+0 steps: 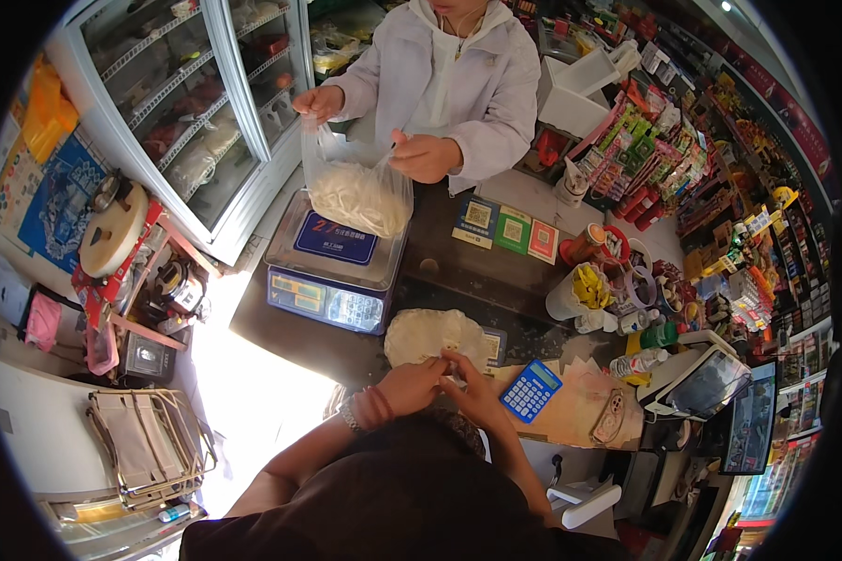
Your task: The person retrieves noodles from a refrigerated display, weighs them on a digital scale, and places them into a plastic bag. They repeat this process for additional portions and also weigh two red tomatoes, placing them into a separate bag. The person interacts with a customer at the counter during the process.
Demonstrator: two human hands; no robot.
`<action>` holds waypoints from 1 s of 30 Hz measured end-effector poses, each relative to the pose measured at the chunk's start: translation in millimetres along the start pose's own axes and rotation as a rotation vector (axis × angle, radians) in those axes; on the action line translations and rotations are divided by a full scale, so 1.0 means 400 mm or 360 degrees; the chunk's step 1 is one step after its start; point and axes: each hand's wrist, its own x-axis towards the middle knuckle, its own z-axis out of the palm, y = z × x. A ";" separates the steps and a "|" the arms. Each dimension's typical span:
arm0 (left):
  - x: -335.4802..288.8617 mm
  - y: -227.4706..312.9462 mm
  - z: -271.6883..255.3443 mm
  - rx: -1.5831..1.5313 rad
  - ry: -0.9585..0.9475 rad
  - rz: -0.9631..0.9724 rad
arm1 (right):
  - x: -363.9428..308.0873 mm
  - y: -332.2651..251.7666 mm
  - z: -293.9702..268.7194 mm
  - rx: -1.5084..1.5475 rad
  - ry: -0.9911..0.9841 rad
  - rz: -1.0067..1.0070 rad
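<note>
My left hand (413, 385), with a watch and reddish bands at the wrist, meets my right hand (470, 385) over the counter's near edge. The fingers of both are bent and pressed together at the near edge of a pale, round, flattish bundle (428, 335), which looks wrapped in thin plastic. What is pinched between the fingertips is too small to make out. Across the counter a person's two hands hold up a clear plastic bag (360, 198) of pale, noodle-like strips, at the scale's metal pan. The blue-sided weighing scale (326, 301) stands to my left.
To the right of my hands lie a blue calculator (530, 391) and a phone (608, 416) on brown cardboard (566, 411). Payment code cards (513, 230), tubs (575, 297) and a monitor (751, 419) stand along the right. A glass-door fridge (182, 103) is at far left.
</note>
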 end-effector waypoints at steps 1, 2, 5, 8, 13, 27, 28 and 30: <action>-0.001 -0.001 0.000 0.0018 -0.0017 -0.0006 | -0.002 0.003 0.003 -0.0023 0.0004 0.0005; -0.004 -0.003 0.000 0.0037 -0.0030 -0.0015 | -0.003 0.004 0.008 -0.0047 0.0003 0.0008; -0.012 -0.015 0.011 0.0025 0.0055 0.0028 | -0.005 0.010 0.016 -0.0054 0.0017 0.0003; -0.018 -0.015 0.012 0.0016 0.0098 0.0032 | -0.005 0.002 0.017 -0.0077 0.0018 -0.0038; -0.021 -0.003 -0.001 0.0027 0.0052 -0.0003 | -0.006 -0.006 0.016 -0.0077 0.0009 -0.0058; -0.016 -0.009 0.005 0.0095 0.0016 -0.0036 | -0.010 -0.022 0.012 -0.0090 0.0012 -0.0077; -0.017 -0.014 0.003 0.0074 0.0007 -0.0004 | -0.010 -0.025 0.012 -0.0095 0.0009 -0.0070; -0.018 -0.020 -0.015 0.0033 -0.0015 0.0063 | -0.010 -0.030 0.013 -0.0103 0.0006 -0.0053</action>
